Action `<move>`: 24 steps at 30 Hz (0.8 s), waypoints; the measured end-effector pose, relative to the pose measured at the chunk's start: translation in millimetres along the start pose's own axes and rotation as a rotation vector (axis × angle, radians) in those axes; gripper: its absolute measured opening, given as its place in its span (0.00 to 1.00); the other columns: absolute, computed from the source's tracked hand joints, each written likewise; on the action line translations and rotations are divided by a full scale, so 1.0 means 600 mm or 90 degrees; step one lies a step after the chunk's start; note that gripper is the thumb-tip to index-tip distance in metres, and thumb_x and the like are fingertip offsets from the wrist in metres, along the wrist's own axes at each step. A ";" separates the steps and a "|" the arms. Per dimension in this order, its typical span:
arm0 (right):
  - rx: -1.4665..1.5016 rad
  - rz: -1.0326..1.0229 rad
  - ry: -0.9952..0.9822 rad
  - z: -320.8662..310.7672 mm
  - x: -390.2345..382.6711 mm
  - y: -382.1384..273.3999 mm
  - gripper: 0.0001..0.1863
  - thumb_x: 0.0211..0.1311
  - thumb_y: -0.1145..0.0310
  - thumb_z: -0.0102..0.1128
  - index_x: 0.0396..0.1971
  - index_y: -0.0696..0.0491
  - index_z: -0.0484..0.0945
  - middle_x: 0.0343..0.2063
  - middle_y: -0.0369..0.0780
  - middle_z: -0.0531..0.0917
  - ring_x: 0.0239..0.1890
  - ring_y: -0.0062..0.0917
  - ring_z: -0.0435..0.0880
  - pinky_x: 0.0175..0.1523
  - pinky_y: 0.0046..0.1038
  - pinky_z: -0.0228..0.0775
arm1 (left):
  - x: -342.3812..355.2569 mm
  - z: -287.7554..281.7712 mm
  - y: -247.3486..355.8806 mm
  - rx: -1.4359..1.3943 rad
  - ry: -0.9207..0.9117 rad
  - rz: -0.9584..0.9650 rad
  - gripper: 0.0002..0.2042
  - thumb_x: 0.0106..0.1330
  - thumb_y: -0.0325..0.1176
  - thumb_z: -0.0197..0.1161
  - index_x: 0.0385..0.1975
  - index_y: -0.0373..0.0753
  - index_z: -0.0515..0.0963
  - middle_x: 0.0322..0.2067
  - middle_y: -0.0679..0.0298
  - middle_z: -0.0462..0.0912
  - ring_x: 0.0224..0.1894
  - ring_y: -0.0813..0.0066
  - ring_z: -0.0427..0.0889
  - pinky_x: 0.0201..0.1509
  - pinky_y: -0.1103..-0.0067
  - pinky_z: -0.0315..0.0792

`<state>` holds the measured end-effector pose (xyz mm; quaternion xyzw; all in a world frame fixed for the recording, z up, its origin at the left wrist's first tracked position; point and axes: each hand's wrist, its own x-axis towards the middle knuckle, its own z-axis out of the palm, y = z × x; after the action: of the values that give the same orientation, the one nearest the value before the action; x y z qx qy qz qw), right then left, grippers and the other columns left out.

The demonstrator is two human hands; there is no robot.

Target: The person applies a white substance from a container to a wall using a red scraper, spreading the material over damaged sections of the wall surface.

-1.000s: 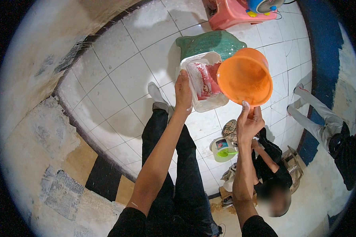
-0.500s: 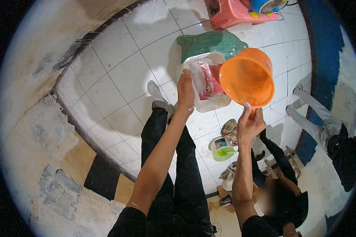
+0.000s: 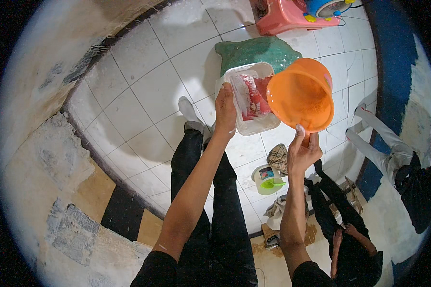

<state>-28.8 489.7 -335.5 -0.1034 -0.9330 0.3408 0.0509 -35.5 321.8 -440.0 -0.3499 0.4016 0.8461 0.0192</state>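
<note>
My left hand (image 3: 225,109) is closed on the left side of a clear rectangular plastic container (image 3: 257,128). Inside it lie some red and white material and whitish contents, too unclear to name. In my right hand (image 3: 303,153) is the handle of an orange plastic dipper (image 3: 300,98), with the thumb on top. The dipper tilts so that its hollow faces me, and its left rim overlaps the container's right edge. A thin wet-looking residue marks its inside. White smears show on my thumb and left wrist.
A green sack (image 3: 246,51) lies on the white tiled floor beyond the container. Past it stand a pink plastic stool (image 3: 285,21) and a blue fan (image 3: 324,7). A white tub (image 3: 265,186), with a green tool in it, is below my right hand. Two other people (image 3: 357,248) (image 3: 407,167) are at right.
The person at the lower right has shifted from leaning forward to further back, legs now stretched out. My hands, the container and the dipper have barely moved.
</note>
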 end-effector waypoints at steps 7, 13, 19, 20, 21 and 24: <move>-0.053 0.013 -0.007 -0.004 0.001 0.000 0.07 0.60 0.71 0.61 0.30 0.60 0.78 0.17 0.42 0.81 0.16 0.19 0.76 0.23 0.22 0.66 | -0.001 -0.001 0.001 -0.007 0.009 -0.018 0.32 0.68 0.60 0.45 0.54 0.32 0.68 0.49 0.57 0.75 0.49 0.68 0.76 0.55 0.73 0.71; -0.009 -0.013 0.017 -0.001 0.003 0.002 0.06 0.60 0.72 0.60 0.34 0.60 0.78 0.18 0.41 0.82 0.17 0.17 0.76 0.24 0.21 0.66 | 0.001 0.002 -0.003 0.014 0.029 -0.009 0.33 0.68 0.60 0.45 0.54 0.32 0.68 0.49 0.56 0.76 0.49 0.67 0.76 0.55 0.73 0.71; 0.012 -0.027 0.032 0.006 0.000 0.006 0.09 0.64 0.71 0.58 0.33 0.63 0.77 0.17 0.31 0.76 0.21 0.08 0.66 0.25 0.13 0.57 | 0.002 0.002 -0.004 0.021 0.022 -0.020 0.33 0.68 0.60 0.43 0.55 0.31 0.67 0.49 0.56 0.75 0.50 0.67 0.75 0.55 0.73 0.70; 0.018 0.014 0.013 0.003 0.001 0.007 0.10 0.65 0.69 0.57 0.30 0.62 0.76 0.16 0.31 0.73 0.20 0.08 0.65 0.24 0.14 0.56 | 0.001 0.004 -0.005 0.020 0.029 -0.018 0.33 0.69 0.60 0.43 0.55 0.31 0.67 0.49 0.56 0.75 0.50 0.67 0.75 0.55 0.73 0.70; 0.025 0.056 -0.007 -0.003 0.002 0.007 0.12 0.66 0.68 0.56 0.27 0.60 0.75 0.15 0.30 0.71 0.19 0.08 0.64 0.23 0.14 0.55 | 0.000 0.007 -0.005 0.020 0.034 -0.017 0.33 0.69 0.60 0.43 0.55 0.31 0.67 0.49 0.56 0.74 0.50 0.67 0.75 0.55 0.73 0.70; 0.140 0.156 -0.047 -0.006 0.013 0.037 0.18 0.68 0.60 0.53 0.21 0.56 0.71 0.12 0.29 0.66 0.15 0.10 0.60 0.20 0.16 0.51 | 0.009 -0.011 -0.016 -0.032 0.081 -0.059 0.26 0.71 0.54 0.46 0.50 0.35 0.72 0.44 0.62 0.77 0.45 0.76 0.76 0.53 0.79 0.70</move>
<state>-32.5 510.2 -346.8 -0.1980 -0.8715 0.4484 -0.0144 -32.7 322.6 -452.5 -0.4219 0.3643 0.8299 0.0243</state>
